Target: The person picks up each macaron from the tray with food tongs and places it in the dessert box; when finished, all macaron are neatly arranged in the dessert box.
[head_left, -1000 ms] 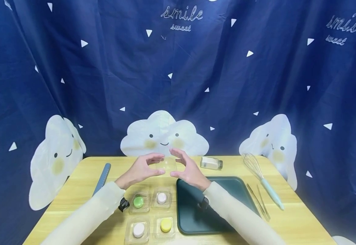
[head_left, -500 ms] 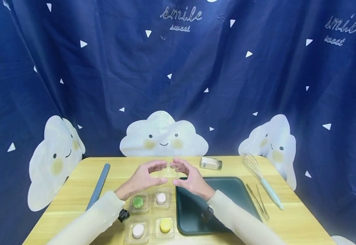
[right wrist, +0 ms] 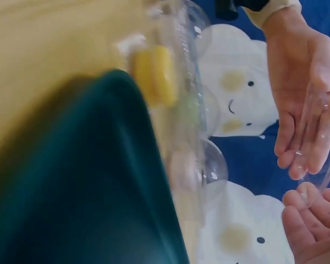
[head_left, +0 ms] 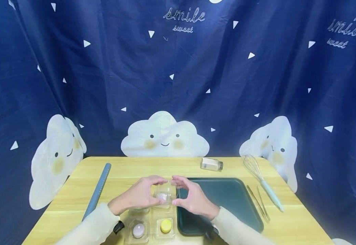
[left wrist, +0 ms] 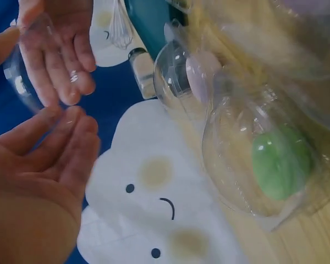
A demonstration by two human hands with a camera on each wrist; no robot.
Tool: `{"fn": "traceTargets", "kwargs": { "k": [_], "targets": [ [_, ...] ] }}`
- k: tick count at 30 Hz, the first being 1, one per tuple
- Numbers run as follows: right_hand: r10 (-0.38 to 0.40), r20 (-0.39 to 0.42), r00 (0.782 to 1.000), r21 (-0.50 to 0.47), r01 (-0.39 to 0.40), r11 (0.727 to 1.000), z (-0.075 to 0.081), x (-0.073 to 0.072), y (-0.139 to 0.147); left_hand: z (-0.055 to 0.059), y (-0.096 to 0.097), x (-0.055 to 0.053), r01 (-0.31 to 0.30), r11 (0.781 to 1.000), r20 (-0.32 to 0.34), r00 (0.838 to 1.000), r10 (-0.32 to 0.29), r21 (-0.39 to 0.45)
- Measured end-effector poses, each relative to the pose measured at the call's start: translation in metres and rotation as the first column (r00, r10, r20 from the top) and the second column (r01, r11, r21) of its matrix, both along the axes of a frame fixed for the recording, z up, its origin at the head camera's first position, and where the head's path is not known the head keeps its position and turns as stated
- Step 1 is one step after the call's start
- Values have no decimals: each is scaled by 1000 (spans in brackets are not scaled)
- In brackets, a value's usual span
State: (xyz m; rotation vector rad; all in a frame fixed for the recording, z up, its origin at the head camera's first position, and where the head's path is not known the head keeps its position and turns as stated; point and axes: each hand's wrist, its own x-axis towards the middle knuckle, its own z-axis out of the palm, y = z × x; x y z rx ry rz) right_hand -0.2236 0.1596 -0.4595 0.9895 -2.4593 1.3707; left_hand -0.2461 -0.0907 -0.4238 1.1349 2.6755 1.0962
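Observation:
Both hands hold a clear plastic dome (left wrist: 23, 77) between them, thumbs on the near side and fingers curved on the far side. My left hand (head_left: 141, 194) grips its left side, and my right hand (head_left: 193, 196) its right. In the head view the dome overlaps the rear right clear box, where a pale round sweet (head_left: 162, 197) shows through. Just in front are a pale pink sweet (head_left: 138, 230) and a yellow sweet (head_left: 166, 225), each in a square clear box. A green sweet (left wrist: 283, 162) under clear plastic appears in the left wrist view; the left hand hides it in the head view.
A dark green tray (head_left: 221, 204) lies right of the boxes, partly under the right forearm. Beyond it are metal tongs (head_left: 259, 204) and a whisk (head_left: 268, 190). A jar (head_left: 211, 164) lies on its side at the back. A blue strip (head_left: 97, 190) lies left.
Both hands have brought the clear plastic dome nearer to me, from behind the boxes to over the rear right one. The left hand now covers the green sweet in the head view.

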Motion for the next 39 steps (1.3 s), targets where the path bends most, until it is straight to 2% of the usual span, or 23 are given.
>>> {"fn": "traceTargets", "kwargs": {
  "k": [3,7,14,20,23,30,35,39],
  "targets": [
    [-4,1,1000,84,4,996,-3,10,0,-4,1,10,-8,996,-36,999,4,-90],
    [8,-7,1000,195,-6,981,-7,20,0,-10,1,22,-8,985,-49,999,0,-170],
    [41,-12,999,326,-34,945,-14,33,0,-18,0,38,4,967,-56,998,-19,-254],
    [69,-148,987,395,-5,919,-22,38,-1,-26,3,40,28,958,-50,998,-44,-287],
    [85,-188,978,414,1,910,-26,41,-2,-31,3,41,40,954,-58,997,-60,-296],
    [109,-193,975,483,-2,876,-31,42,-2,-36,4,46,40,944,-76,995,-69,-326],
    [114,-207,972,493,3,870,-27,43,-4,-32,4,48,30,938,-103,992,-70,-346],
    [132,-199,971,505,-14,863,-25,45,-5,-31,4,49,36,936,-81,994,-68,-350]
  ]
}}
